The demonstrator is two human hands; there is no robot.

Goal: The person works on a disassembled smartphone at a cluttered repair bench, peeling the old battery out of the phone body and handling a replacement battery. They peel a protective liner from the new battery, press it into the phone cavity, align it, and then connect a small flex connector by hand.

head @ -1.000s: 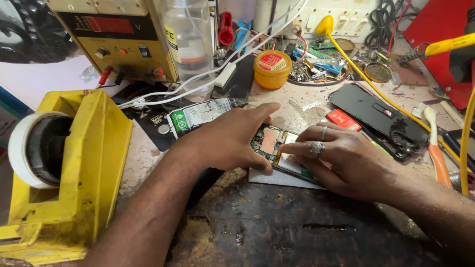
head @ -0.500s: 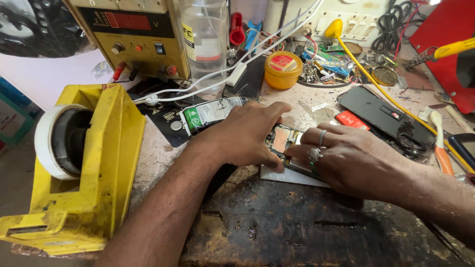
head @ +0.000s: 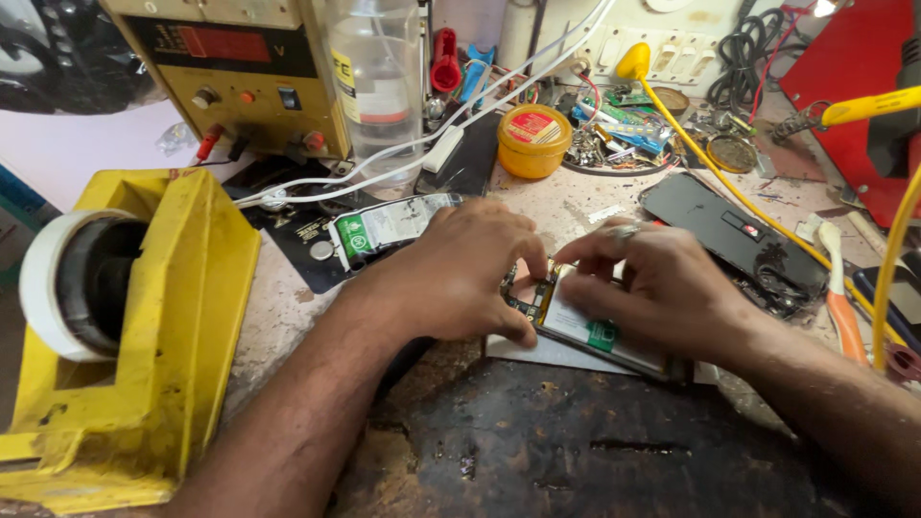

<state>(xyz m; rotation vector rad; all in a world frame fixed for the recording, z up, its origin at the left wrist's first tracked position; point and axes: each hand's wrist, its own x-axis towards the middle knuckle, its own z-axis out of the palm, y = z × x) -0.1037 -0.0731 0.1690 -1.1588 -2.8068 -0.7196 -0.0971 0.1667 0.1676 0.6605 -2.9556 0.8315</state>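
Observation:
An opened phone [head: 587, 331] with its circuit board and white battery showing lies on a white sheet [head: 537, 353] on the bench. My left hand [head: 470, 273] grips its left end, thumb under the edge and fingers curled over the board. My right hand [head: 652, 288], with a ring on one finger, presses down on the battery and upper edge. Both hands cover most of the phone.
A yellow tape dispenser [head: 125, 336] stands at the left. Behind are a yellow power supply [head: 240, 67], a clear bottle [head: 379, 86], a loose battery [head: 389, 225], an orange tin [head: 534, 141], a black phone cover [head: 729, 235], yellow cables [head: 887, 259] and pliers [head: 842, 302].
The view has shifted closer and to the right. My right hand has slid up over the phone, with its fingers now meeting my left hand's fingers at the board.

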